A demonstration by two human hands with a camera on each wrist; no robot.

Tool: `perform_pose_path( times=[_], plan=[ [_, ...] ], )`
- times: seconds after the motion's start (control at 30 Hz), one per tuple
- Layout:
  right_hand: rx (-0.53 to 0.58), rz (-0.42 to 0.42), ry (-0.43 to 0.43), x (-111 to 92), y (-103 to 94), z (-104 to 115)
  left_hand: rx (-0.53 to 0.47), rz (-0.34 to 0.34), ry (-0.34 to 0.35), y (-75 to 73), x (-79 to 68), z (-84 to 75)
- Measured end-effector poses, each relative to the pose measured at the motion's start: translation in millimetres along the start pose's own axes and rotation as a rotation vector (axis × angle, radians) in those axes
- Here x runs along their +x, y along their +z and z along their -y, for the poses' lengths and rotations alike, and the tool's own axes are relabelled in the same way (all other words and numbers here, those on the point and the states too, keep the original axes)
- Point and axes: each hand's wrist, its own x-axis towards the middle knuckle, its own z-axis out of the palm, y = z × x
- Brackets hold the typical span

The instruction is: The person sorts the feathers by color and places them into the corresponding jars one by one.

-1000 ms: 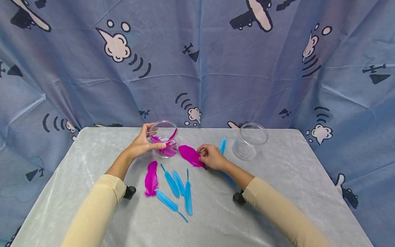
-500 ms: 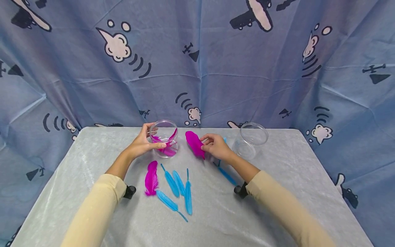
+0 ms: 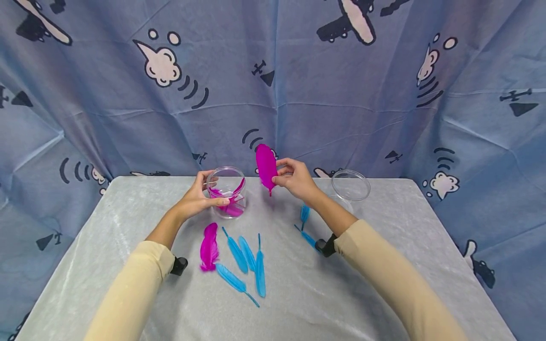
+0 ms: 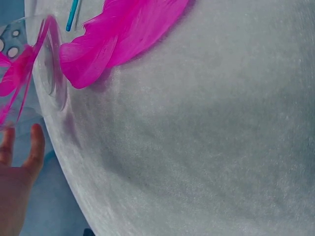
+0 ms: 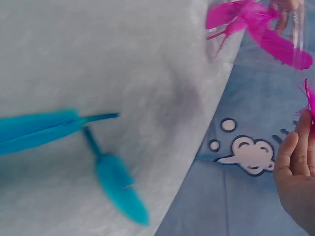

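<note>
My left hand (image 3: 194, 199) grips a clear round jar (image 3: 226, 176) near the table's back edge, thumb on the front, fingers round the far side. Several magenta feathers (image 3: 232, 207) lie inside the jar. Between thumb and fingers my right hand (image 3: 296, 179) pinches another magenta feather (image 3: 266, 163), held upright in the air, quill down, to the right of the jar. In the right wrist view only the lower end of that held feather (image 5: 311, 96) shows at the right edge. One more magenta feather (image 3: 209, 246) lies on the table in front of the jar.
Several blue feathers (image 3: 232, 277) lie in the middle of the table (image 3: 281, 308). Two more blue feathers (image 3: 304, 213) lie below my right forearm. A second clear jar (image 3: 350, 185) stands at the back right, partly hidden by my right arm. A blue patterned curtain (image 3: 298, 85) hangs behind.
My right hand has lifted the magenta feather off the table, up and away, and turned it upright. The left hand and its jar have stayed in place.
</note>
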Motion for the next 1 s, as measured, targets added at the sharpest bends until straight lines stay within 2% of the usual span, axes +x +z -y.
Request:
perform_pose_path(
  times=[0.5, 0.73, 1.0],
  plan=[
    [0.075, -0.046, -0.097, 16.8, 41.3, 35.4, 0.004, -0.004, -0.014, 1.3, 0.4, -0.1],
    [0.074, -0.065, -0.116, 22.9, 59.5, 35.9, 0.000, 0.003, -0.029, 1.4, 1.3, -0.2],
    [0.011, -0.081, -0.182, 26.6, 74.8, 29.9, -0.003, 0.003, -0.016, 0.6, 0.7, -0.9]
  ],
)
